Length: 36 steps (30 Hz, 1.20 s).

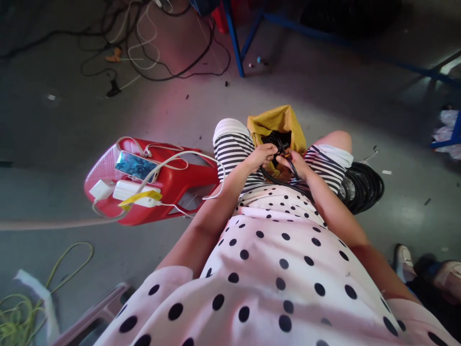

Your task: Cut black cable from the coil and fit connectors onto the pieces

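My left hand (264, 156) is closed with its fingertips pinched at a small black piece over the mouth of a yellow bag (277, 117) between my knees. Close beside it, my right hand (296, 165) is wrapped on a black cable (292, 169), with a bit of orange showing at the fingers. The two hands nearly touch. More black cables or parts lie inside the bag (298, 137), too dark to tell apart. A length of the cable runs across my lap towards a coil of black cable (363, 187) at my right leg.
At my left stands a red plastic stool (169, 185) bearing a phone (137, 166), a white power strip (135, 192) and cords. Tangled cables (173, 74) lie on the floor ahead, near a blue metal frame (234, 41). Another person's shoe (404, 262) shows at right.
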Each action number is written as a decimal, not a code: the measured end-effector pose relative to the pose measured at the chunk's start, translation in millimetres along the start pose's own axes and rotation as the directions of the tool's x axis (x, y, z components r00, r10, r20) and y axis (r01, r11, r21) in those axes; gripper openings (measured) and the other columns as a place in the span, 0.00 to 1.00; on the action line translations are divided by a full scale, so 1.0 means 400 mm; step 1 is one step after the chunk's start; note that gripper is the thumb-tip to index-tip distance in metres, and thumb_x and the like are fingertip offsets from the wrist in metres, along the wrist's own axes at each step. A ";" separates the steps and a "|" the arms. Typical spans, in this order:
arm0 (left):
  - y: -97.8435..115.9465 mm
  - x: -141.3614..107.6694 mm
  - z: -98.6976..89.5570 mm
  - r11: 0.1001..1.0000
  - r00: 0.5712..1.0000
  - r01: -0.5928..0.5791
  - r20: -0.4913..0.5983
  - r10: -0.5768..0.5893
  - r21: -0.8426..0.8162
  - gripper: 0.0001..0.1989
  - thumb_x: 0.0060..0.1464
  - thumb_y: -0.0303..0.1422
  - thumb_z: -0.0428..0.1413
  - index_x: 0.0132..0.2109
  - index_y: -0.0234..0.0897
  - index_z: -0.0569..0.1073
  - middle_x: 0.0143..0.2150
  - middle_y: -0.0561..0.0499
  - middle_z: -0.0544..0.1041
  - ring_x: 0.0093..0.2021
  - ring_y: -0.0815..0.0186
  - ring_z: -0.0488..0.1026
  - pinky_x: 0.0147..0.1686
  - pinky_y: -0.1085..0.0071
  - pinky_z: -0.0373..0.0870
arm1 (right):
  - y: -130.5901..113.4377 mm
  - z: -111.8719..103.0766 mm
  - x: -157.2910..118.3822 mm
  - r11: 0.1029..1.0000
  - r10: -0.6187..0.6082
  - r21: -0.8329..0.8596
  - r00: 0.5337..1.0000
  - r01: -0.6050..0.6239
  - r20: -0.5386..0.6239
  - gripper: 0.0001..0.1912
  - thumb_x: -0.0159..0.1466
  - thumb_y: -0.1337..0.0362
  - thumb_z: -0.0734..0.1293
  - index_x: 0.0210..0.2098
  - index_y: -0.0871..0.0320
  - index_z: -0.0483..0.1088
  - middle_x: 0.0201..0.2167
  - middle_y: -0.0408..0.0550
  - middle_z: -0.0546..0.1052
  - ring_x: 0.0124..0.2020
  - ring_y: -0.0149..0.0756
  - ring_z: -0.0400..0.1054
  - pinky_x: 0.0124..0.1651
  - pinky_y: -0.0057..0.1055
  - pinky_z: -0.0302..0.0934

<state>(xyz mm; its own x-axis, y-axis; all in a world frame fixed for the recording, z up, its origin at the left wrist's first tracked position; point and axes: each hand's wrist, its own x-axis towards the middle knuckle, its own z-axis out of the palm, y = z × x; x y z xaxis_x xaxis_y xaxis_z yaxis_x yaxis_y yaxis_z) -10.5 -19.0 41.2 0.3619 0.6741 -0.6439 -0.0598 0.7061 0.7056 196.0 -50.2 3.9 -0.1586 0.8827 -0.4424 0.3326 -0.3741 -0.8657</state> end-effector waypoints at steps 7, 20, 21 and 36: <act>-0.009 0.032 0.000 0.996 0.994 0.008 -0.105 -0.017 -0.088 0.14 0.73 0.36 0.67 0.38 0.38 0.73 0.23 0.61 0.62 0.18 0.77 0.52 0.20 0.81 0.49 | 0.021 0.018 0.045 0.993 0.078 -0.077 0.992 -0.085 -0.096 0.40 0.50 0.28 0.87 0.32 0.49 0.66 0.21 0.37 0.69 0.25 0.36 0.64 0.30 0.35 0.59; -0.044 0.006 0.068 0.976 0.949 -0.048 -0.314 -0.022 -0.213 0.15 0.76 0.34 0.64 0.41 0.43 0.65 0.27 0.63 0.63 0.20 0.76 0.59 0.23 0.78 0.62 | 0.042 0.014 0.048 0.992 0.061 -0.103 0.987 -0.077 -0.151 0.42 0.50 0.24 0.86 0.31 0.50 0.67 0.23 0.40 0.72 0.30 0.39 0.67 0.35 0.36 0.61; -0.042 0.003 0.071 0.980 0.949 -0.048 -0.316 -0.016 -0.195 0.14 0.76 0.33 0.63 0.41 0.42 0.66 0.27 0.64 0.62 0.20 0.76 0.57 0.22 0.79 0.59 | 0.036 0.012 0.044 0.993 0.073 -0.076 0.984 -0.086 -0.161 0.42 0.50 0.24 0.86 0.32 0.50 0.67 0.23 0.40 0.72 0.29 0.38 0.66 0.34 0.36 0.61; -0.015 -0.010 0.067 0.989 0.950 -0.127 -0.295 0.099 -0.078 0.13 0.71 0.27 0.58 0.36 0.41 0.66 0.24 0.62 0.57 0.22 0.74 0.52 0.24 0.79 0.49 | -0.042 0.025 -0.058 0.981 0.098 0.156 0.991 -0.111 0.090 0.42 0.56 0.24 0.85 0.42 0.48 0.66 0.28 0.37 0.72 0.28 0.36 0.67 0.32 0.35 0.61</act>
<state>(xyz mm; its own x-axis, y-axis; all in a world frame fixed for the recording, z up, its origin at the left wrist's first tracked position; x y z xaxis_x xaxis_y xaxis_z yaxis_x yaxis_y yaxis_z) 13.1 -31.8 47.6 0.0640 0.7747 -0.6291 -0.1774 0.6291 0.7568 184.6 -67.2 26.5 -0.2085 0.8124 -0.5445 0.1987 -0.5100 -0.8370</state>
